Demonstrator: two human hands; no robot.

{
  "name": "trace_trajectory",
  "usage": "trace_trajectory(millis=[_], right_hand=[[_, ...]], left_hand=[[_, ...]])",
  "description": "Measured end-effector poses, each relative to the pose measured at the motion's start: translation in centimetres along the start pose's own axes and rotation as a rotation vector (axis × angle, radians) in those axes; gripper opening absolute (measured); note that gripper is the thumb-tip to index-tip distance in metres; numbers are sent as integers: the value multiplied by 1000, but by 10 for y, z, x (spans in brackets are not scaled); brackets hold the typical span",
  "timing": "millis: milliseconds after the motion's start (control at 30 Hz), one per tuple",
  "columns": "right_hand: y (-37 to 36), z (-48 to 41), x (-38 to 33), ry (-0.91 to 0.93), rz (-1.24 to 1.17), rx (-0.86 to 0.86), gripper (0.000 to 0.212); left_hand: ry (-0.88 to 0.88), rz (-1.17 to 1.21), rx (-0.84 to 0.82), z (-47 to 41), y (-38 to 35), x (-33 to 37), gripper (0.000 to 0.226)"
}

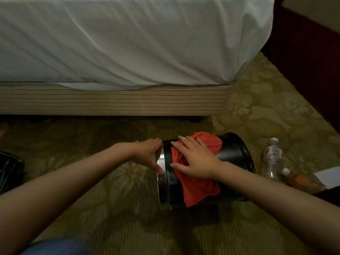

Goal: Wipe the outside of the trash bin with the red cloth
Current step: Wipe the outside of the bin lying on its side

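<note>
Down at the near edge, a patch of blue fabric (55, 245) sits low on the left, too blurred to say more. Two bare forearms reach out over the olive-gold patterned carpet (110, 208).

And here is the action: the black cylindrical trash bin (231, 151) lies on its side on the carpet, its shiny silver metal rim (162, 162) facing left and its closed base pointing right and a little far. The crumpled red cloth (196, 186) is draped over the bin's upper wall, one end hanging down the near side.

The right hand (195, 159) lies flat on the cloth, fingers straight and spread wide, pressing it against the bin. The left hand (147, 153) braces the mouth of the bin, fingers stretched along the top of the rim, thumb angled down onto the silver band. It holds nothing.

Just right of the bin lies a clear plastic water bottle with a white cap (272, 159). Beside it is a smaller bottle with orange contents (298, 179), then a white sheet of paper (329, 175) at the edge. At the left edge is a crinkled black plastic bag (9, 172).

Farther back runs the striped beige bed base (110, 100), with the wrinkled white bedsheet (128, 43) above it. A dark reddish-brown piece of furniture (309, 61) stands at the far right.
</note>
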State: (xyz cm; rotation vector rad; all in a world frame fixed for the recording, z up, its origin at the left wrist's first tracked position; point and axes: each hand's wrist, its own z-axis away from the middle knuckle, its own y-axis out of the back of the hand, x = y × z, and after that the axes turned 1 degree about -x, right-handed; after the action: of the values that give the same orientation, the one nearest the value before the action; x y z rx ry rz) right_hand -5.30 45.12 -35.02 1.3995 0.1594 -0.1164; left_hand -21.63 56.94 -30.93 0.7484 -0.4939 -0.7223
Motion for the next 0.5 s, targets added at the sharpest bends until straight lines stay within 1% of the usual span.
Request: trace_trajectory(millis=[67,167,267,367,433,500], right_hand=[[-9,2,-7,-9,22,35,78],[-9,5,3,7,79,88,70],[2,20,46,-97,100,105,61],[14,36,81,-185,124,37,61],[13,33,76,-119,113,49,62],[5,18,44,13,47,79,62]], left_hand=[[-14,-12,15,-3,-6,1,108],[-25,-36,53,-8,-14,-2,111],[-43,5,74,-12,-16,-10,109],[-69,71,91,-16,-15,-16,108],[-83,93,99,-18,-15,-18,109],[-84,104,101,-20,-16,-19,109]])
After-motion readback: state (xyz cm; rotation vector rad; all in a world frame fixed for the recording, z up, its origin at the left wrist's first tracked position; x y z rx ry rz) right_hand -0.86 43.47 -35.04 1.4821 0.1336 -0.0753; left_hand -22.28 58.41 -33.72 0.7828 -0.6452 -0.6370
